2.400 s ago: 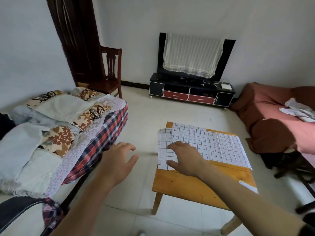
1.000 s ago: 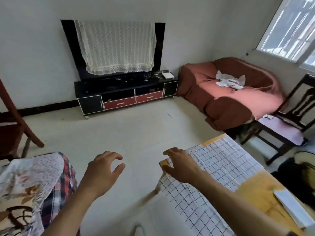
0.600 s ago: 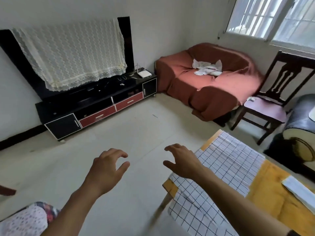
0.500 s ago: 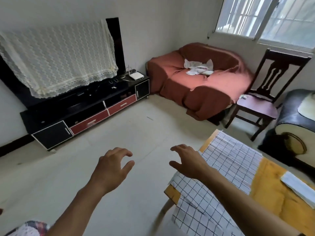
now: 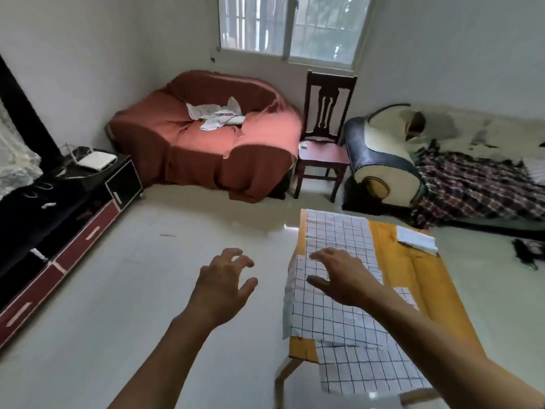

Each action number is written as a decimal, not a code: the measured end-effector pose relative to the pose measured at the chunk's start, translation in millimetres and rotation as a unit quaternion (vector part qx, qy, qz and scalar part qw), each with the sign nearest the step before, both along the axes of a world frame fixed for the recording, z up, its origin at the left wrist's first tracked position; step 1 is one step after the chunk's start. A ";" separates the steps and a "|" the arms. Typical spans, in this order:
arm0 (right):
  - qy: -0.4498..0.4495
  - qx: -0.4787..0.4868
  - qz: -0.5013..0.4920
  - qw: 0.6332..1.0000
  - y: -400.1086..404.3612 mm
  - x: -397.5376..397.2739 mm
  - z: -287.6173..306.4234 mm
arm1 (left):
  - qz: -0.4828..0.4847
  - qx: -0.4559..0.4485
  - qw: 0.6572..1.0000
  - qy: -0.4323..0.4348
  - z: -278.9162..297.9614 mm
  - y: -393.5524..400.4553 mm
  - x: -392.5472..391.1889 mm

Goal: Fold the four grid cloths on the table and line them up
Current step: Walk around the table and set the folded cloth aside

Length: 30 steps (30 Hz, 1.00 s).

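White cloths with a black grid lie overlapping along the left side of the small orange wooden table [image 5: 418, 278]. One grid cloth [image 5: 339, 231] covers the far part. A second grid cloth [image 5: 321, 317] hangs over the left edge, and a third grid cloth [image 5: 362, 367] droops off the near edge. A folded white piece [image 5: 415, 239] sits at the far right corner. My right hand [image 5: 342, 276] hovers over the cloths with fingers spread, holding nothing. My left hand [image 5: 224, 284] hangs over the floor left of the table, fingers curled apart and empty.
A red-covered armchair [image 5: 206, 143] stands at the back, a dark wooden chair [image 5: 324, 137] beside it under the window. A sofa with a plaid blanket [image 5: 472, 178] fills the right. A black and red TV cabinet [image 5: 59, 216] runs along the left. Pale floor surrounds the table.
The view has swung right around the room, from the TV cabinet to the window and sofa. Both hands keep the same spread pose, the right one staying over the grid cloths.
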State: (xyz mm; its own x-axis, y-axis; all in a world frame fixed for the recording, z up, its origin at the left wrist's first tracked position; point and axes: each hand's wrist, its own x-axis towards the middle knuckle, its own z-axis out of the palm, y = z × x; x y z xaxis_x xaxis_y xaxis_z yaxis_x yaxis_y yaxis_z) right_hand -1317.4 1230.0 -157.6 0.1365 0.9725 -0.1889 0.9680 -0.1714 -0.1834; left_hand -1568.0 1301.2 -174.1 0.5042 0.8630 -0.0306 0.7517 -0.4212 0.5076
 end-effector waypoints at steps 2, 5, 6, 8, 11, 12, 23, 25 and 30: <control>0.003 -0.001 -0.035 0.999 0.7 0.1 -2.7 | -0.034 0.008 0.999 0.013 3.1 17.0 7.0; 0.011 -0.007 -0.086 0.996 7.8 6.5 -12.0 | -0.073 0.010 0.997 0.032 4.4 46.5 18.7; 0.012 -0.007 -0.099 0.995 13.4 10.3 -16.4 | -0.084 0.015 0.996 0.040 3.9 57.5 22.7; 0.020 -0.006 -0.123 0.992 29.5 16.5 -25.1 | -0.105 0.021 0.993 0.057 1.2 77.0 28.7; 0.057 0.007 -0.152 0.987 63.8 22.7 -42.8 | -0.134 0.027 0.987 0.084 -3.9 108.3 28.0; 0.070 0.008 -0.161 0.984 76.9 23.0 -48.7 | -0.140 0.025 0.985 0.095 -5.8 120.3 25.2; 0.125 -0.004 -0.280 0.952 109.4 44.7 -72.1 | -0.240 0.040 0.958 0.149 -17.1 221.7 87.8; 0.119 -0.017 -0.323 0.939 95.3 55.0 -74.4 | -0.280 0.025 0.950 0.140 -24.5 227.9 114.7; 0.106 -0.042 -0.427 0.897 61.7 68.5 -88.6 | -0.393 0.008 0.912 0.117 -44.9 240.4 177.5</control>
State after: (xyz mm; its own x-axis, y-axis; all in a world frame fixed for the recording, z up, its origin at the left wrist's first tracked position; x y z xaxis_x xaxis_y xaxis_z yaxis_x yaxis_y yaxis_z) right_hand -1248.9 1291.7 -246.2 0.7764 0.5122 -0.3673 0.4225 -0.8554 -0.2997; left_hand -1390.5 1541.7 -219.0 0.9485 0.2400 -0.2068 0.3020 -0.8824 0.3608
